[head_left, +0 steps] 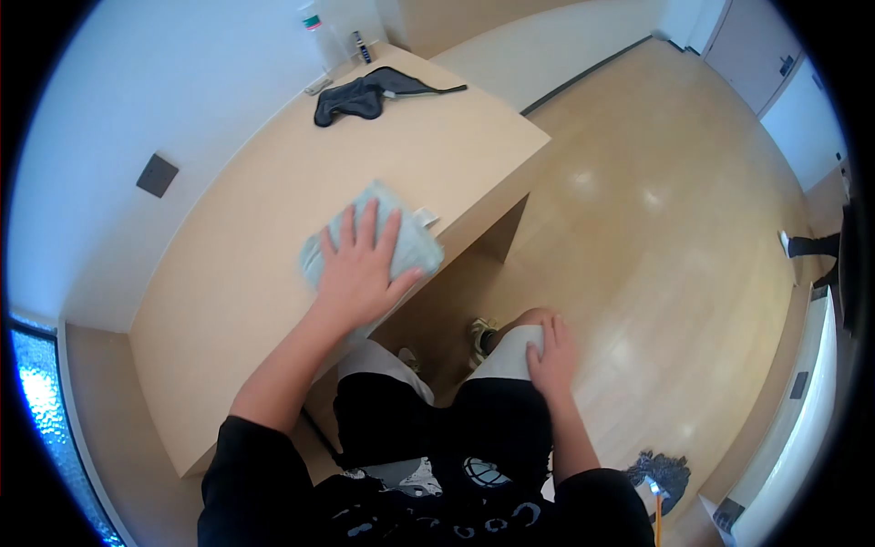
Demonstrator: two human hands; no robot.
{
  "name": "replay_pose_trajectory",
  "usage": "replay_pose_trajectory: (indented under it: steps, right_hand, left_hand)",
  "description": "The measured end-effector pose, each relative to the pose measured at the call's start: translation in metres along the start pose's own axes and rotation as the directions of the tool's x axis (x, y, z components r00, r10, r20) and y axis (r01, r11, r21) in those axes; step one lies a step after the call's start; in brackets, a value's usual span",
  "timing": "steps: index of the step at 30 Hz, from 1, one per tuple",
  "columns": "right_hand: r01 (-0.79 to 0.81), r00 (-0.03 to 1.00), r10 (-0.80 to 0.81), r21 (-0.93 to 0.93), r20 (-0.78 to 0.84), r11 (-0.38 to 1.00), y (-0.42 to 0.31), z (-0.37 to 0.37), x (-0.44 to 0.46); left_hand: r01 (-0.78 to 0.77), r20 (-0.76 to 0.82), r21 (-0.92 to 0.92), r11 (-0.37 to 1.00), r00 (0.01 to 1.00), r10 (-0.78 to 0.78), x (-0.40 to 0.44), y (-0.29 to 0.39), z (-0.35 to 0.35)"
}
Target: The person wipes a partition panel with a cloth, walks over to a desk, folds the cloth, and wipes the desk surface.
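Note:
My left hand [361, 267] lies flat with spread fingers on a folded pale blue-green cloth [415, 246]. It presses the cloth against the light wooden desk [246, 237], close to the desk's front edge. A small white tag [426, 218] sticks out at the cloth's right side. Resting on my right knee is my right hand [554, 354], open, with its fingers stretched over the edge of the white-and-black shorts [501, 366]. It holds nothing that I can see.
At the desk's far end lie a dark eye mask [351, 100] and a small grey item [318, 87]. A clear bottle [325, 46] and a dark slim tube [362, 47] stand by the wall. A mop head [670, 476] is on the floor, lower right. Another person's leg [814, 246] shows at far right.

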State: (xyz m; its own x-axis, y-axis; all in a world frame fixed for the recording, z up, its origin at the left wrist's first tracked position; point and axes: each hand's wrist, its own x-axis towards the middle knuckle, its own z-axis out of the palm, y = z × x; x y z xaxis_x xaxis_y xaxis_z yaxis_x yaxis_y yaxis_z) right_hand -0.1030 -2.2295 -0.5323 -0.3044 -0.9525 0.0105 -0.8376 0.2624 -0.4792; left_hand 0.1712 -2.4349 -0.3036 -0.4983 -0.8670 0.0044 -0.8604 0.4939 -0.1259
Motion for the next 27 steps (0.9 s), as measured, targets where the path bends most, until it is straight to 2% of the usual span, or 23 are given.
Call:
replay_pose_trajectory:
  steps: [3, 6, 10, 13, 14, 15, 17, 19, 23, 27]
  right_hand:
    - [-0.014, 0.998, 0.016, 0.036, -0.054, 0.999, 0.007, 0.004, 0.005]
    - [-0.072, 0.995, 0.068, 0.045, 0.072, 0.996, 0.003, -0.014, 0.02]
    - [-0.041, 0.998, 0.044, 0.063, -0.054, 0.997, 0.003, -0.009, 0.021]
    - [-0.085, 0.996, 0.085, 0.107, 0.008, 0.991, 0.006, -0.01, 0.027]
    - [-0.079, 0.996, 0.082, 0.096, -0.02, 0.992, 0.006, -0.013, 0.03]
    - [-0.082, 0.995, 0.086, 0.074, -0.045, 0.994, 0.004, -0.016, 0.028]
    - [-0.125, 0.992, 0.123, 0.122, 0.025, 0.985, 0.006, -0.02, 0.029]
    - [-0.12, 0.992, 0.122, 0.079, -0.013, 0.99, 0.003, -0.016, 0.027]
    - [-0.155, 0.988, 0.154, 0.046, 0.019, 0.987, -0.015, -0.011, 0.016]
    - [-0.19, 0.981, 0.189, 0.017, 0.044, 0.982, -0.032, 0.003, 0.005]
  left_hand:
    - [-0.03, -0.029, -0.017, 0.999, 0.999, 0.029, 0.061, 0.034, 0.005]
    - [-0.028, -0.044, -0.028, 0.999, 0.999, 0.026, 0.116, 0.065, 0.007]
    - [-0.006, -0.032, -0.055, 0.998, 0.999, 0.004, 0.17, 0.1, 0.007]
    - [0.022, 0.026, -0.075, 0.997, 0.999, -0.02, 0.196, 0.113, 0.0]
    - [0.022, 0.041, -0.095, 0.995, 0.999, -0.019, 0.207, 0.119, -0.006]
    - [0.024, 0.056, -0.099, 0.995, 0.998, -0.018, 0.212, 0.121, -0.006]
    - [0.0, 0.08, -0.137, 0.991, 0.997, 0.011, 0.226, 0.12, -0.004]
    - [-0.024, 0.094, -0.187, 0.982, 0.995, 0.042, 0.237, 0.119, -0.003]
    - [-0.027, 0.116, -0.212, 0.977, 0.992, 0.053, 0.242, 0.107, -0.014]
    - [-0.066, 0.056, -0.243, 0.968, 0.995, 0.082, 0.225, 0.093, -0.008]
